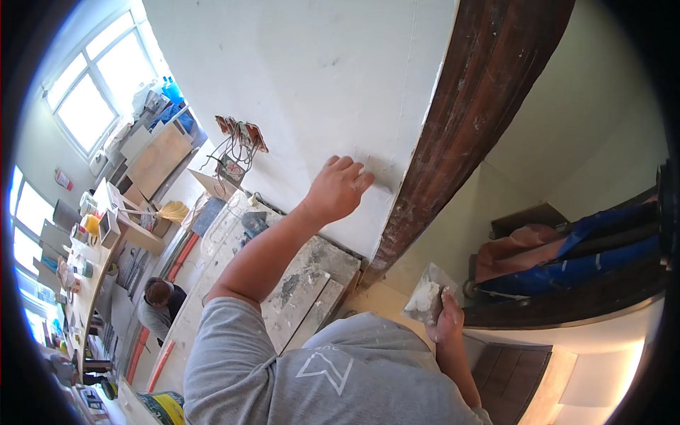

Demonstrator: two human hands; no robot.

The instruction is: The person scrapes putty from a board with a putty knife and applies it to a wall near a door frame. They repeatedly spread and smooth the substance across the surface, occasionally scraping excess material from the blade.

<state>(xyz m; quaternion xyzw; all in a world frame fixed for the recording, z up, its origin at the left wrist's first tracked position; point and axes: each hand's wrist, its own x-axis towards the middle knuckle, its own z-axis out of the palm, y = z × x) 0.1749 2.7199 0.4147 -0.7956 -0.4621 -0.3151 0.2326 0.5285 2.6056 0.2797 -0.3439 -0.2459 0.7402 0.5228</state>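
My left hand (pixel 338 190) is closed in a fist against the white wall (pixel 304 78), close to the dark wooden door frame (pixel 453 134). A small pale bit shows between its fingers, beside a grey smear on the wall; the rest of what it holds is hidden. Lower down, my right hand (pixel 446 320) grips a thin flat plate (pixel 413 306) by its edge, thumb on top. White putty (pixel 425 295) lies heaped on the plate.
Loose wires hang from an open wall box (pixel 242 134). Below the wall is a plaster-spattered platform (pixel 301 283). Another person (pixel 161 304) is low down at left, near orange pipes (pixel 185 256). A cluttered bench (pixel 88 283) stands far left; blue rolled material (pixel 567 273) lies at right.
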